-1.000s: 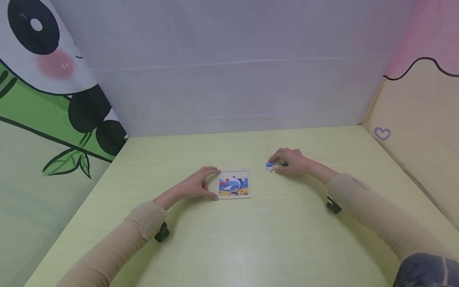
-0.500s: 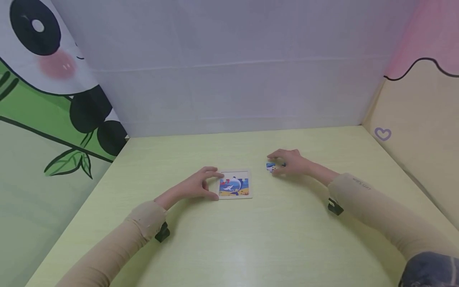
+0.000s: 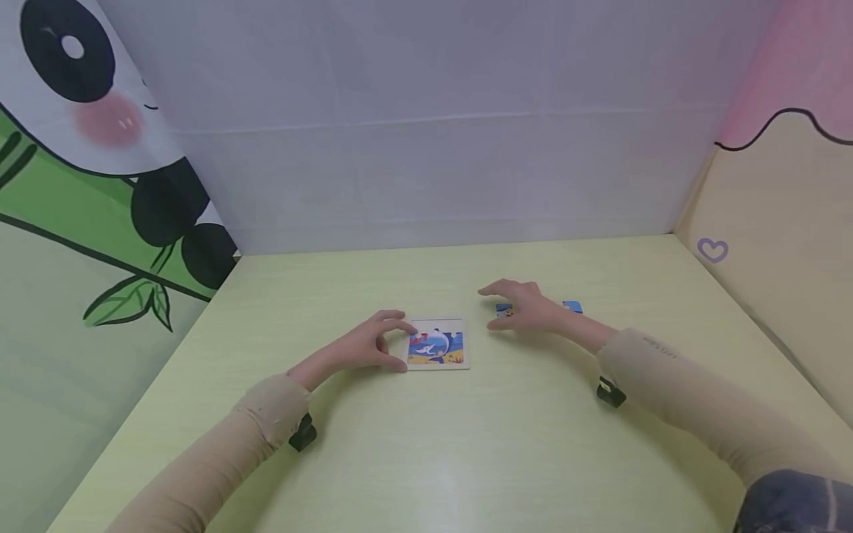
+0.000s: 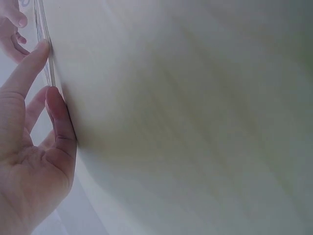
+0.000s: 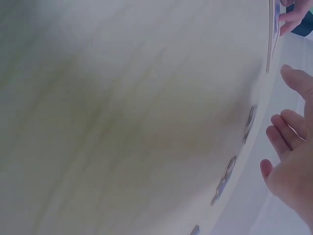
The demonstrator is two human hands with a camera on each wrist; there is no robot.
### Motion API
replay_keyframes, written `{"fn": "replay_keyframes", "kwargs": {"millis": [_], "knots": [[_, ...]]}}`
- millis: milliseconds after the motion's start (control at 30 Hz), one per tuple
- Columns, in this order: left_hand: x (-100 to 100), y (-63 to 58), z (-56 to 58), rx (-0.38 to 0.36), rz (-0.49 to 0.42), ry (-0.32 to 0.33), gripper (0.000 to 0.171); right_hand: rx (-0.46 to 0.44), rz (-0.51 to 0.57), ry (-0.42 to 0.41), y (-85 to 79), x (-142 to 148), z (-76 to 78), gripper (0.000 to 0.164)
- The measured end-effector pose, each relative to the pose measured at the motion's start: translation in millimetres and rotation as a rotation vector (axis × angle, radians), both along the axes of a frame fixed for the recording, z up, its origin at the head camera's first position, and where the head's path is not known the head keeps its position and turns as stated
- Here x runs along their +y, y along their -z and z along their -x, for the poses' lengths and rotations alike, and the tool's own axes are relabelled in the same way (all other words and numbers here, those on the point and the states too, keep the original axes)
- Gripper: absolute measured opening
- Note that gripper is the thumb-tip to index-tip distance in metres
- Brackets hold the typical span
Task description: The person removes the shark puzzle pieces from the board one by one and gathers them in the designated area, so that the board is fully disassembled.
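Shifting leftward in head view, right grip [image 3: 528, 309] is passing over one loose piece [image 3: 503, 310], uncovering another piece [image 3: 572, 306] behind the wrist; puzzle board [image 3: 436, 346] is lying mid-worktop [image 3: 440, 437], top strip looking unfilled. Left wrist: left grip [image 4: 34, 166] is holding the board's edge. Right wrist: right grip is hovering, fingers parted, grasping nothing; placing seemingly isn't starting yet.

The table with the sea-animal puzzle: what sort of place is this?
Possibly a play corner or decorated booth: the sea-animal puzzle, the cartoon panel at the left and the creased pale backdrop suggest it.
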State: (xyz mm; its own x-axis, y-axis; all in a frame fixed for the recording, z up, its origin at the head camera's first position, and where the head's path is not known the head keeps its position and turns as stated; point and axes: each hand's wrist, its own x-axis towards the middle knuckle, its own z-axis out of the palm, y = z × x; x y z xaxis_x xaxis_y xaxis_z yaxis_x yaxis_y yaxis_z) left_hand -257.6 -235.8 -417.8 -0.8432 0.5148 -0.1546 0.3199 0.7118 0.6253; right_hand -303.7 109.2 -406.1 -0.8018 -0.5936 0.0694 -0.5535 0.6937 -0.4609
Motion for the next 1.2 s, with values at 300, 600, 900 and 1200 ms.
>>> {"fn": "replay_keyframes", "kwargs": {"millis": [300,600,900,1200], "knots": [[0,-0.1,1.1,0.012,-0.001,-0.001,0.061,-0.013,0.036,-0.021,6.2,-17,-6.8,0.068],[4,-5.1,-2.8,0.014,0.001,0.011,0.063,-0.015,0.0,-0.06,14.4,-31,-13.8,0.062],[5,-5.8,-3.7,0.016,0.002,0.007,0.063,0.004,-0.039,-0.102,17.8,-43,-20.0,0.058],[3,-5.6,-3.3,0.022,-0.005,0.02,0.061,0.023,-0.06,-0.114,9.8,-57,-28.1,0.047]]}}
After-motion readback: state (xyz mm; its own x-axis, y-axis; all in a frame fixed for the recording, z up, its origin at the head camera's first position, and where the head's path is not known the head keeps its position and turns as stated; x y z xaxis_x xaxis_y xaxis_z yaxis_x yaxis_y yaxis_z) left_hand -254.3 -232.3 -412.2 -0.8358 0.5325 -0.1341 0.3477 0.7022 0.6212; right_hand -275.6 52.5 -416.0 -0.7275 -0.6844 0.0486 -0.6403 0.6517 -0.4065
